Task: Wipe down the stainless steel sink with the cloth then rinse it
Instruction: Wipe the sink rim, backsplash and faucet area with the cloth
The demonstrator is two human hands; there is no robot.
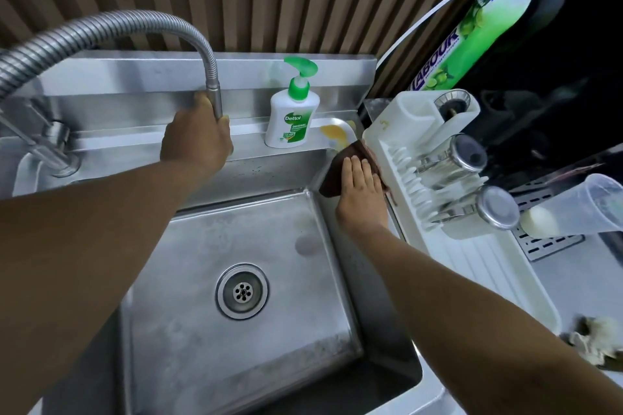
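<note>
The stainless steel sink (202,347) fills the middle, with its round drain (242,291) in the basin floor. A dark brown cloth (332,178) lies on the sink's right rim, next to the white rack. My right hand (362,192) presses flat on the cloth, fingers straight. My left hand (197,138) grips the lower end of the flexible metal faucet hose (111,27) near its nozzle, at the back wall of the basin. No water is seen running.
A Dettol soap pump bottle (291,118) stands on the back ledge. A white dish rack (438,178) with two steel cups sits right of the sink. A green dish-liquid bottle (478,23) and a plastic cup (590,205) are further right. The tap base (57,152) is at the left.
</note>
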